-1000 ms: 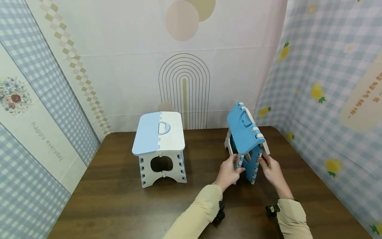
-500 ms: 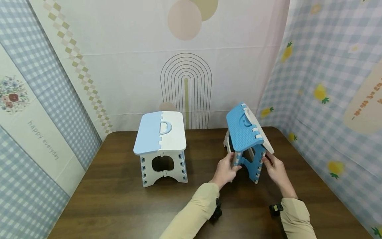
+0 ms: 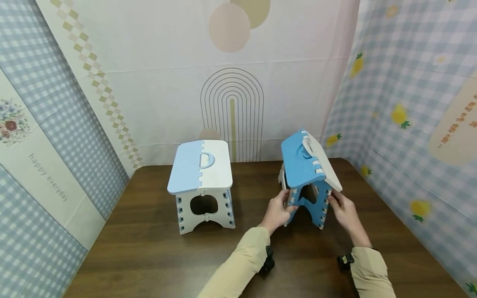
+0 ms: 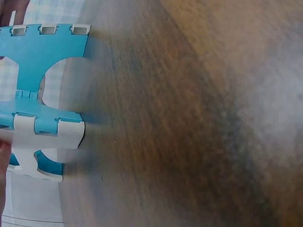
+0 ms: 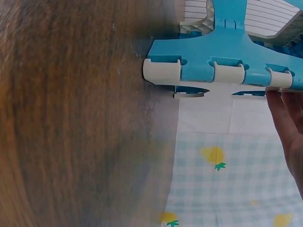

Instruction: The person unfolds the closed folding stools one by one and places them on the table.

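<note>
A bright blue and white folding stool stands partly unfolded at the right of the table, its two top halves sloping like a roof. My left hand grips its left leg panel, thumb in front. On the other side my right hand holds the right leg edge just under the white top half, thumb toward me. In the left wrist view the blue end panel is bent at its middle hinge. The right wrist view has my right fingers against the white hinge edge.
A second folding stool, pale blue and white, stands fully unfolded to the left on the brown wooden table. Patterned cloth hangs behind the table and along both sides.
The stool's top halves have spread flatter and its legs have moved farther apart. My left hand has shifted left and my right hand slightly right, both keeping hold.
</note>
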